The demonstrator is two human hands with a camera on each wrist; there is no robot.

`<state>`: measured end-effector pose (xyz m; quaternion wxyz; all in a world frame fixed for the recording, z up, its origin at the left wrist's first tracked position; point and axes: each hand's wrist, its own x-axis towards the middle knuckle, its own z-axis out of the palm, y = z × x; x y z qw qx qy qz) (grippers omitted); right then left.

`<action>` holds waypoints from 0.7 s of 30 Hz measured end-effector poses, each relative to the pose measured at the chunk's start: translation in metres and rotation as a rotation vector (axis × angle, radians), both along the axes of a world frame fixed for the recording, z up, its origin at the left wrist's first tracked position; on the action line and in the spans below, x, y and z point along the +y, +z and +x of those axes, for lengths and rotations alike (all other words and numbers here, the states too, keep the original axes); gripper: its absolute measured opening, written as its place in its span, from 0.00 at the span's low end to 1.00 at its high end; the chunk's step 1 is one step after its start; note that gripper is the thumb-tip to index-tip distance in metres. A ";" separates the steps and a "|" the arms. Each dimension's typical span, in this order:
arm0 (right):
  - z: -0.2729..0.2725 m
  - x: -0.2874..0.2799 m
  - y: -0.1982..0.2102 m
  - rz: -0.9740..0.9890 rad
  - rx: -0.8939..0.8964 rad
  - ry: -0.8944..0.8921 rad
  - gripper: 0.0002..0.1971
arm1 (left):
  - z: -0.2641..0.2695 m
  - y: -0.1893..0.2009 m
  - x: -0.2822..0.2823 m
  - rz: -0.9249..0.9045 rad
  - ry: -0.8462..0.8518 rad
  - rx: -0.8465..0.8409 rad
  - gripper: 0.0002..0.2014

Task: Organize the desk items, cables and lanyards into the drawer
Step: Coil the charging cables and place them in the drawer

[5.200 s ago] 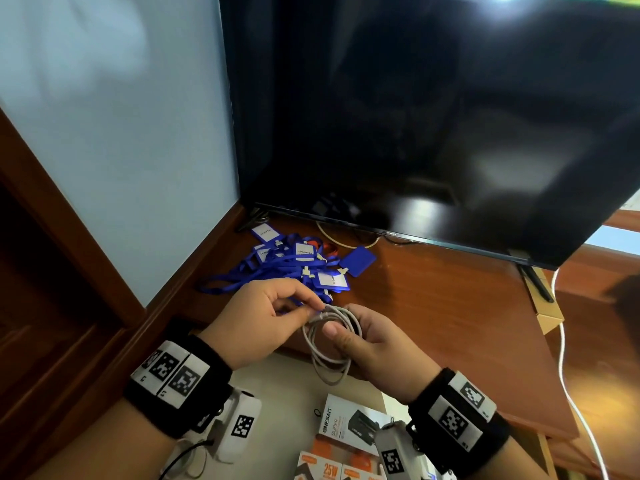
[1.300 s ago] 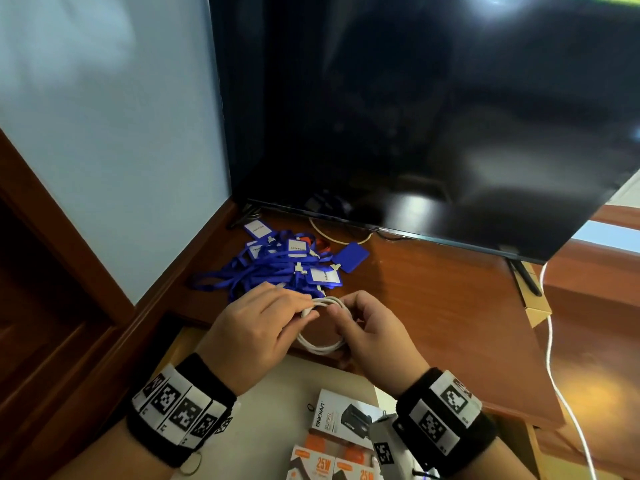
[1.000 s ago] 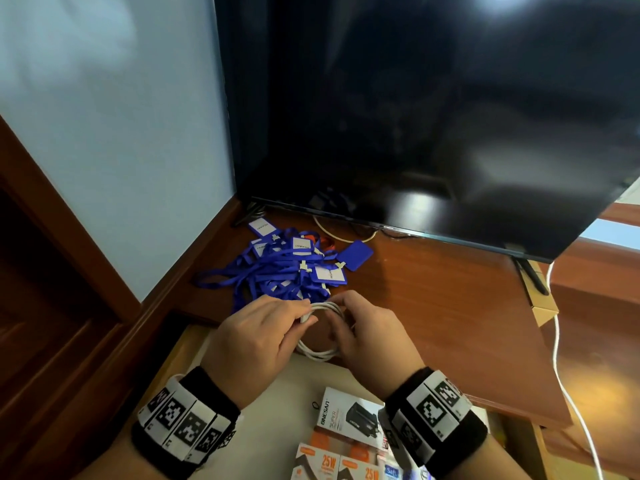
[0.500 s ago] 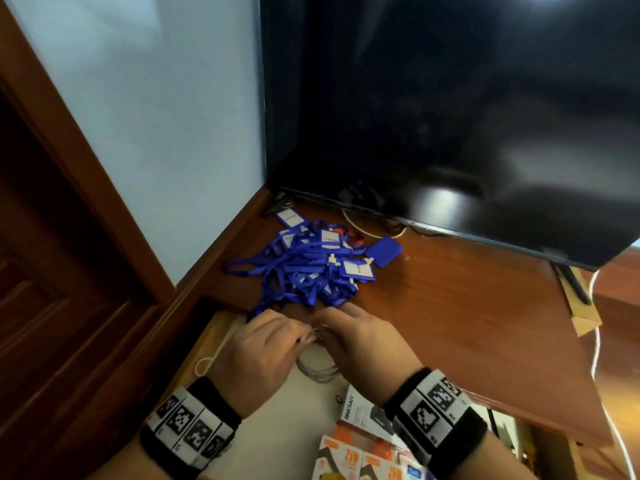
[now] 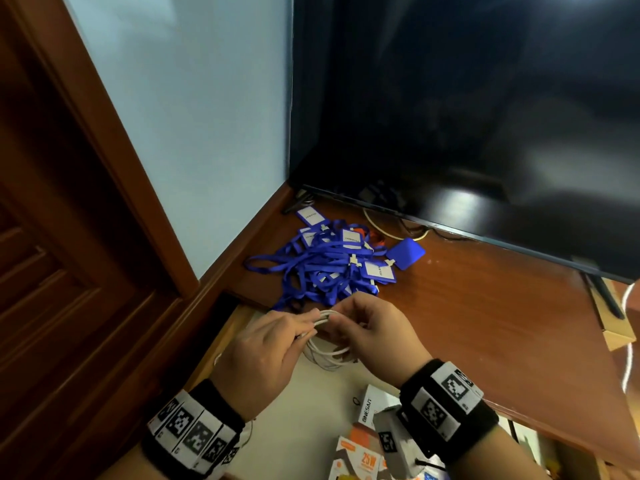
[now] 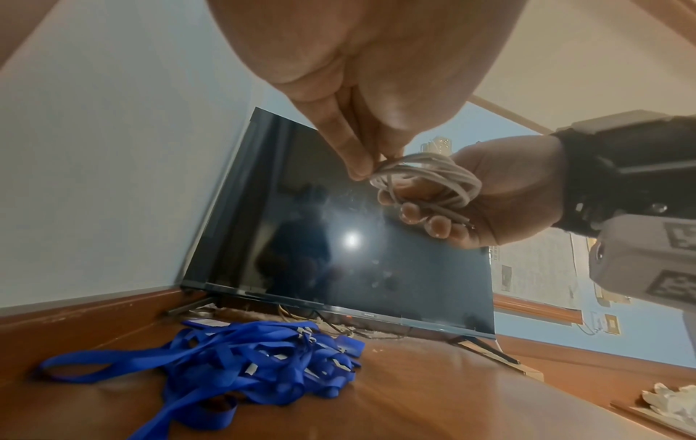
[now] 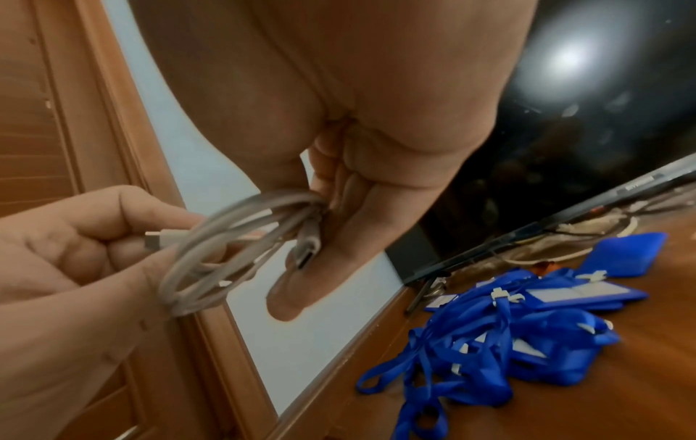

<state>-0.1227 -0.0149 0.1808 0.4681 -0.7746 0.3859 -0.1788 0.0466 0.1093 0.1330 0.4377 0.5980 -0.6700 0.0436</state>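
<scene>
A coiled white cable (image 5: 329,355) hangs between both hands over the back of the open drawer (image 5: 304,410). My left hand (image 5: 266,344) pinches the coil's top with fingertips and thumb, with one plug end (image 7: 154,239) in its fingers. My right hand (image 5: 374,330) grips the other side, fingers curled through the loops (image 6: 425,178), and the second plug (image 7: 307,250) lies against its thumb. A tangled heap of blue lanyards (image 5: 329,268) with badge holders lies on the desk just beyond the hands, apart from them.
A large dark TV (image 5: 467,116) stands at the back of the wooden desk (image 5: 485,323). Small product boxes (image 5: 367,455) lie in the drawer near my right wrist. A cardboard box (image 5: 616,327) and a white cord (image 5: 627,306) are at the right edge. A wooden frame (image 5: 104,168) runs along the left.
The loose coil has been gathered into tighter loops. Both hands have come down and nearer with it, from above the desk edge to over the drawer's back end.
</scene>
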 end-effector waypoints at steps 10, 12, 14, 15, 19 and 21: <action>0.021 0.005 -0.015 0.233 -0.104 0.028 0.03 | 0.021 -0.013 0.028 0.089 0.105 0.168 0.12; 0.030 0.007 -0.024 0.188 -0.089 0.049 0.04 | 0.028 -0.015 0.034 0.145 0.153 0.203 0.12; 0.039 0.010 -0.038 0.074 -0.035 0.078 0.05 | 0.037 -0.017 0.040 0.233 0.198 0.252 0.09; 0.044 0.013 -0.046 0.017 0.000 0.093 0.05 | 0.043 -0.018 0.041 0.296 0.212 0.281 0.08; 0.066 0.022 -0.091 0.040 0.120 0.099 0.07 | 0.073 -0.036 0.045 0.607 0.232 0.414 0.07; 0.079 0.024 -0.117 0.195 0.172 0.081 0.06 | 0.087 -0.048 0.050 0.710 0.268 0.439 0.08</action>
